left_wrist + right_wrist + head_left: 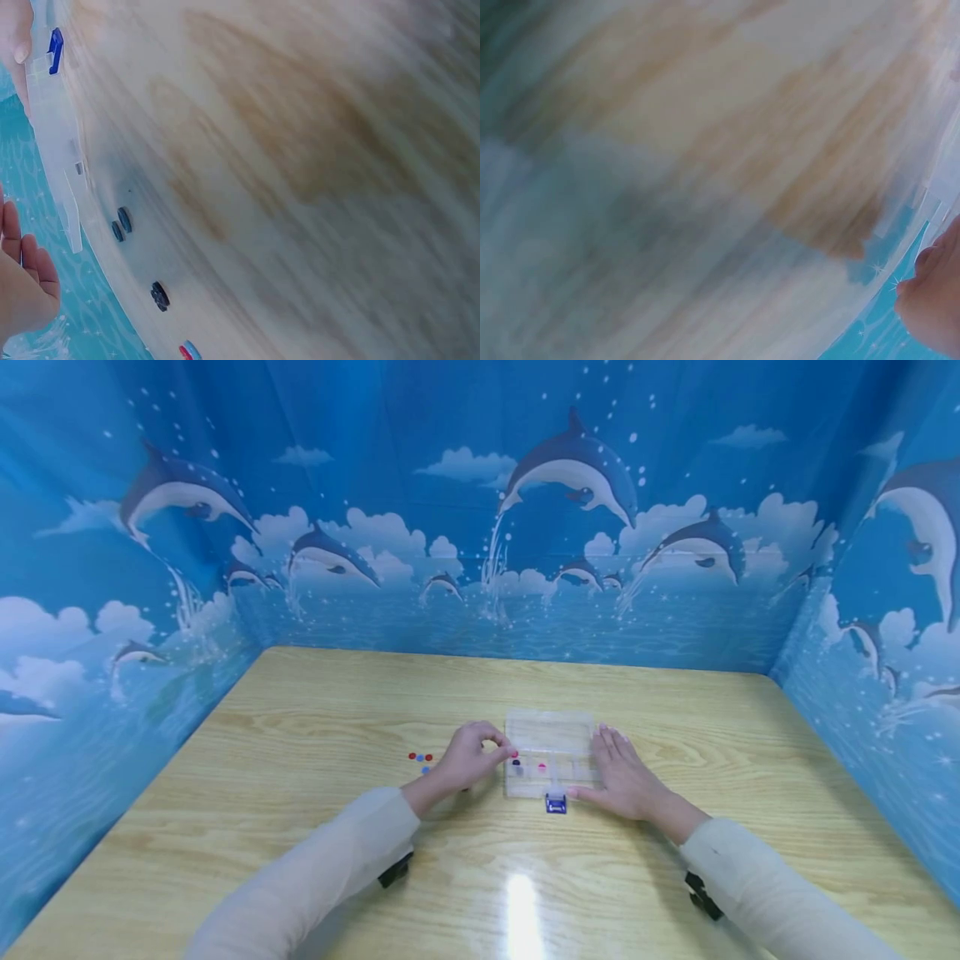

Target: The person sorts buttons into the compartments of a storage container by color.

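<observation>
A clear plastic compartment box (pixel 550 732) lies open on the wooden table (pixel 315 727), with a blue latch (pixel 556 805) at its near edge. A dark bead (pixel 516 764) and a pink bead (pixel 542 767) sit in its front compartments. My left hand (pixel 501 750) is at the box's left side and pinches a small red bead (pixel 513 752) between thumb and fingertips. My right hand (pixel 609 762) lies flat against the box's right side, with the thumb near the latch. The left wrist view shows the box's edge (pixel 51 135), its latch (pixel 55 50) and my curled fingers (pixel 26 274).
A few loose red and blue beads (pixel 421 760) lie on the table left of my left hand; the left wrist view shows them as dark discs (pixel 121 223). Blue dolphin-print walls (pixel 480 527) enclose the table on three sides. The right wrist view is blurred.
</observation>
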### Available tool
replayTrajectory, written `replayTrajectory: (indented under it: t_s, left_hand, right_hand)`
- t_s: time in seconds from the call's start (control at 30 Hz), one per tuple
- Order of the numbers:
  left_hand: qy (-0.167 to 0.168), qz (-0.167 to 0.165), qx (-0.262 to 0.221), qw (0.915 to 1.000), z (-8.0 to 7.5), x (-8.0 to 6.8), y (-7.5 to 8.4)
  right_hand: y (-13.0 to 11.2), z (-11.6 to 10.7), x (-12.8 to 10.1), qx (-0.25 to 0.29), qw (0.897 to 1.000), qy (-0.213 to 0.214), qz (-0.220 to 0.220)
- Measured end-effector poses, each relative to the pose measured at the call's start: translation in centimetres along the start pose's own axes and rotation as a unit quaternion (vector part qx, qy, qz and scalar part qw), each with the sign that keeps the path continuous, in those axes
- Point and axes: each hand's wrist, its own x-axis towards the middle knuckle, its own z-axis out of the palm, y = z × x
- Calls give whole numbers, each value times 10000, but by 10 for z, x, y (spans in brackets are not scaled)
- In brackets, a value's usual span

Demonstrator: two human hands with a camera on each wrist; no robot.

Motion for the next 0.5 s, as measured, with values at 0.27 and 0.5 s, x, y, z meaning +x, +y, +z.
replayTrajectory:
  t_s: [0.27, 0.5]
  left_hand:
    - [-20, 97, 10, 10000, 7, 6, 5]
    - [-73, 144, -43, 9999, 15, 11, 6]
  right_hand:
    - [0, 0, 1, 87, 9999, -86, 48]
    - [0, 0, 1, 110, 9999, -83, 57]
